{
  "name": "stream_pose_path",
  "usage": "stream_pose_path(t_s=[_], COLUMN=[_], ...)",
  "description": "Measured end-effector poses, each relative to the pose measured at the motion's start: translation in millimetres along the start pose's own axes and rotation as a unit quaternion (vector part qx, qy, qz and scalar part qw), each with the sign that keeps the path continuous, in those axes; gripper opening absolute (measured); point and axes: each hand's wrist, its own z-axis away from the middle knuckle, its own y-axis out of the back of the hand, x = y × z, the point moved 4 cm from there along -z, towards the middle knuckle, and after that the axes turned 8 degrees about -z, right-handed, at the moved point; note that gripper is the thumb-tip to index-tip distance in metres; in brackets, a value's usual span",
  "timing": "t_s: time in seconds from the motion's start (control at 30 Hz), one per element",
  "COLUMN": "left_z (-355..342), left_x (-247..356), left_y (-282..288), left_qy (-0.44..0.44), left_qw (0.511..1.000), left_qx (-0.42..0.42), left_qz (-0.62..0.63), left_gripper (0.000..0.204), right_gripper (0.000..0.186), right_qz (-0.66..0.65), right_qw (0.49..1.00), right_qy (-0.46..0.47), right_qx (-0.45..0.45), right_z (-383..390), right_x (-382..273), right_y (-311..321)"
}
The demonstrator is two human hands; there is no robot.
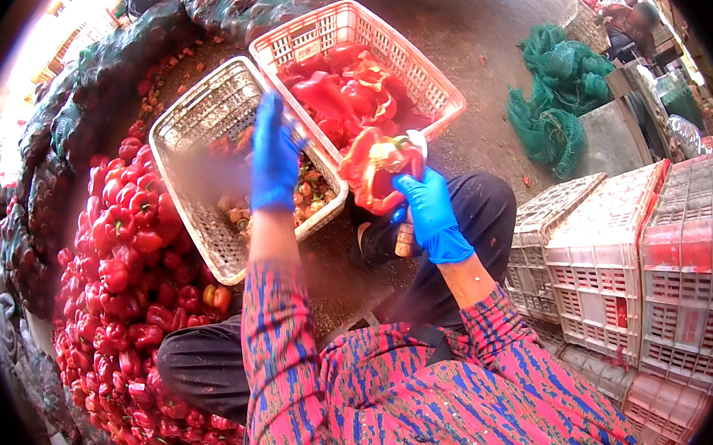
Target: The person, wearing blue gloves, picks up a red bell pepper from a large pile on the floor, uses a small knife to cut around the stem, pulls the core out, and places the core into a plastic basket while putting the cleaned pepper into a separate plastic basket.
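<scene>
My right hand, in a blue glove, is closed round a knife. The knife's wooden handle sticks out below the fist, and a bit of its pale blade shows above. A cut-open red bell pepper is held in the same hand, its pale inside showing. My left hand, also in a blue glove, is raised above a whitish crate of pepper scraps. Its fingers are stretched out, with nothing visible in them. A blurred patch lies left of it. Cut red peppers fill part of a pinkish crate beyond.
Whole red peppers form a large heap on my left. Stacked plastic crates stand close on my right. Green netting lies on the floor at the far right, near another person. Filled dark net sacks line the far left.
</scene>
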Motion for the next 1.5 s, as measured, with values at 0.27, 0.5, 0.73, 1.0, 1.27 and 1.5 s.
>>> stream_pose_path(t_s=[0.27,0.5,0.73,1.0,1.27,1.5], left_z=[147.2,195.7,206.6,222.6,226.7,218.7], left_x=[-62.8,-52.8,-63.2,-31.2,-60.4,-48.4], left_y=[1.2,37.1,50.1,71.8,93.0,95.7], left_qy=[0.046,0.091,0.045,0.115,0.165,0.148], left_qw=[0.954,0.975,0.971,0.965,0.939,0.918], left_qx=[-0.054,0.029,0.099,0.067,0.130,0.150], left_qz=[0.290,0.203,0.214,0.225,0.271,0.336], left_gripper=[0.073,0.057,0.051,0.045,0.042,0.038], right_gripper=[0.043,0.077,0.054,0.068,0.053,0.060], right_qz=[0.259,0.512,0.515,0.170,0.438,0.307], right_qw=[0.954,0.701,0.696,0.858,0.772,0.857], right_qy=[0.070,0.356,0.366,-0.134,0.216,0.272], right_qx=[-0.135,-0.346,-0.341,-0.466,-0.407,-0.312], right_z=[13.1,41.9,39.3,15.2,12.9,-31.7], right_x=[69.8,51.3,87.8,94.5,106.1,118.6], right_y=[-38.4,-84.4,-87.0,-101.7,-118.4,-142.6])
